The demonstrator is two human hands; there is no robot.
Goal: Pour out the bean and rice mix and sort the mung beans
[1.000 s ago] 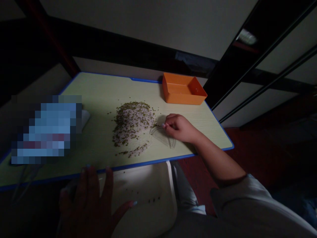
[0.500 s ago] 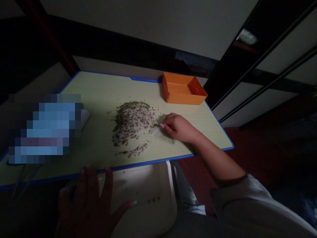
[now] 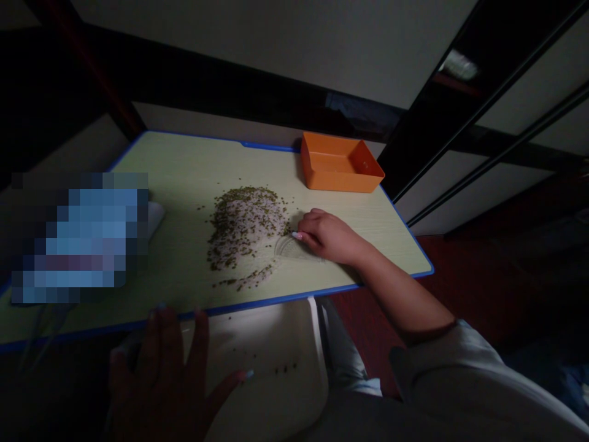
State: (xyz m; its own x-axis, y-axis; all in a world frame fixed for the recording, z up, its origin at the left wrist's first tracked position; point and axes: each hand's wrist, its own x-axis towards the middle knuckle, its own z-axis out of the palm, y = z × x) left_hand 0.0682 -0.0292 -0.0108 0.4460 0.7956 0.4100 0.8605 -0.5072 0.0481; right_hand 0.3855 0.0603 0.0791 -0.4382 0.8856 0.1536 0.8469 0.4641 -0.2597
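Note:
My right hand (image 3: 329, 235) is closed on a clear plastic protractor (image 3: 288, 248), which lies low against the tabletop with its curved edge facing left. Just left of it spreads a mixed pile of mung beans and white rice grains (image 3: 248, 221). A thin trail of the same grains (image 3: 253, 279) runs below the pile. My left hand (image 3: 170, 374) is in dim light at the near edge, its fingers spread over the left side of a white tray (image 3: 317, 356). A few dark beans show inside that tray.
An orange open box (image 3: 343, 181) stands at the table's back right. At the left lies a blurred-out blue item (image 3: 89, 236) with a whitish object beside it. A cord-like loop (image 3: 43, 337) hangs over the front edge. The table (image 3: 184, 162) has a blue rim.
My right hand has shifted slightly left towards the pile, and the protractor has tilted flatter. My left hand and the pile look much the same.

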